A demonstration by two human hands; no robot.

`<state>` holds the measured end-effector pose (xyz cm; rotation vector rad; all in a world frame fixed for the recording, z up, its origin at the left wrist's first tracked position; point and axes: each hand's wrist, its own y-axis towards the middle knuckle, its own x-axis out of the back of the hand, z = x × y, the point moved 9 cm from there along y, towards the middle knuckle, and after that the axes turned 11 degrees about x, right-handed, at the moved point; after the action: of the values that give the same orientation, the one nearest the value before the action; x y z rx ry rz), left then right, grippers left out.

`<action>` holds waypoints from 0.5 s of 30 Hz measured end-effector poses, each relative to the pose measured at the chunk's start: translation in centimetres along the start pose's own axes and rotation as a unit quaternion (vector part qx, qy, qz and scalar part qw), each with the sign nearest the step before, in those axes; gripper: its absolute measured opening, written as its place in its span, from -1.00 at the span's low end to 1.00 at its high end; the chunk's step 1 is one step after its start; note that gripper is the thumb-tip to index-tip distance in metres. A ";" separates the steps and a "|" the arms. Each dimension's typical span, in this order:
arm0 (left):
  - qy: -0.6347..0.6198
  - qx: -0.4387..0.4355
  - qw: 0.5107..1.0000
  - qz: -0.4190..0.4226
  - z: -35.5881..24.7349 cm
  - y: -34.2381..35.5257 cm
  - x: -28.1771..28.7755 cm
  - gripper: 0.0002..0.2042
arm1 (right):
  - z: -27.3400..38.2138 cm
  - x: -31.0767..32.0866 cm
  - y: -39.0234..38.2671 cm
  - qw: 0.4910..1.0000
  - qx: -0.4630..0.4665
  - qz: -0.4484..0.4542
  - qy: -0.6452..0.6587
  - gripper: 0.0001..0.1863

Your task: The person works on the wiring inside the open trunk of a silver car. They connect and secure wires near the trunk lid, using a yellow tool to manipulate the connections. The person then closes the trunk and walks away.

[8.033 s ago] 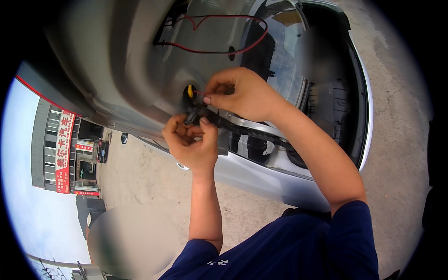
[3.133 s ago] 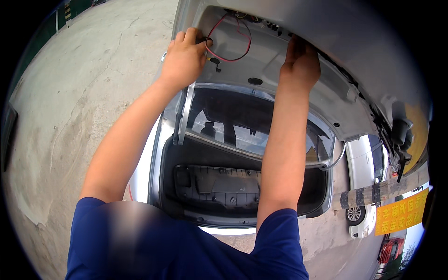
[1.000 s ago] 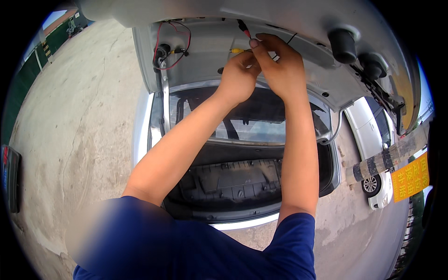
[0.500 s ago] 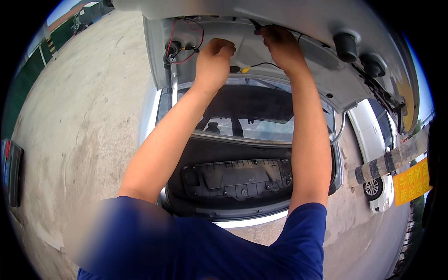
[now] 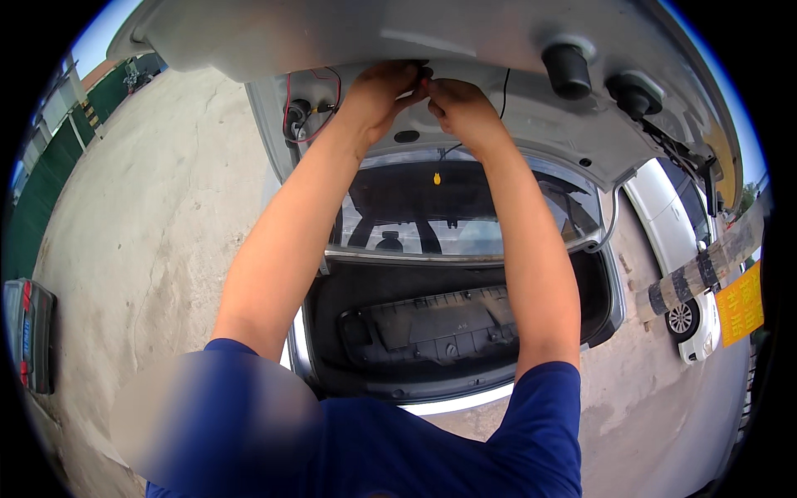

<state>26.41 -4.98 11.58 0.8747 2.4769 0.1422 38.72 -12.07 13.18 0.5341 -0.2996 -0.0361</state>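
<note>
Boot floor: black moulded tray (image 5: 432, 328) lies near, below our raised arms; we leave it alone.
Rear window: glass (image 5: 465, 207) mid-distance, a small yellow piece (image 5: 437, 178) hanging before it.
Left hand: left hand (image 5: 378, 91) up at the raised tailgate (image 5: 349, 33), fingers (image 5: 408, 76) pinched on a small dark connector (image 5: 425, 75).
Right hand: right hand (image 5: 463, 106) meets it, fingertips closed on the same part.
Wiring: red wire (image 5: 311, 104) loops left; black wire (image 5: 505, 87) drops right.
Judgement: we steady with one hand, press straight with the other, avoid tugging wires.
</note>
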 end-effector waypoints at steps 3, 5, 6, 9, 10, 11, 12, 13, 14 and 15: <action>0.014 -0.008 1.000 0.010 0.1 -0.3 -0.6 -0.71 | 0.3 1.0 -0.1 0.988 0.076 -0.032 -0.134 -0.66; 0.016 -0.008 1.000 0.013 0.1 -0.6 -0.8 -0.70 | 1.0 1.0 -0.4 0.979 0.097 -0.041 -0.175 -0.67; 0.020 -0.015 1.000 0.006 -0.1 -0.6 -0.7 -0.69 | 1.4 0.8 -0.5 0.978 0.100 -0.041 -0.178 -0.67; 0.016 -0.033 0.999 -0.011 -0.1 -0.6 -0.5 -0.72 | 1.5 1.0 -0.1 0.968 0.103 -0.049 -0.222 -0.70; 0.005 -0.037 0.999 -0.017 -0.1 -0.4 -0.5 -0.76 | 1.4 1.1 0.0 0.963 0.103 -0.053 -0.242 -0.71; -0.006 -0.042 0.999 -0.024 -0.1 -0.5 -0.3 -0.80 | 2.3 1.2 -0.3 0.953 0.139 -0.084 -0.257 -0.70; 0.010 -0.043 0.998 -0.033 -0.1 -0.5 -0.2 -0.76 | 3.2 1.2 -0.7 0.940 0.175 -0.114 -0.271 -0.68; 0.026 -0.044 0.998 -0.043 -0.1 -0.7 0.0 -0.72 | 4.1 1.2 -1.0 0.924 0.210 -0.143 -0.284 -0.66; 0.039 -0.046 0.997 -0.051 0.0 -0.7 0.0 -0.67 | 4.6 1.2 -1.0 0.924 0.227 -0.157 -0.265 -0.70; 0.034 -0.064 0.996 -0.052 -0.1 -0.8 -0.1 -0.65 | 5.0 1.3 -0.8 0.923 0.244 -0.171 -0.244 -0.73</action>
<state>25.97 -5.66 11.52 0.6960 2.5392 0.2946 38.54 -15.40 17.25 1.0731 -0.7103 -0.4494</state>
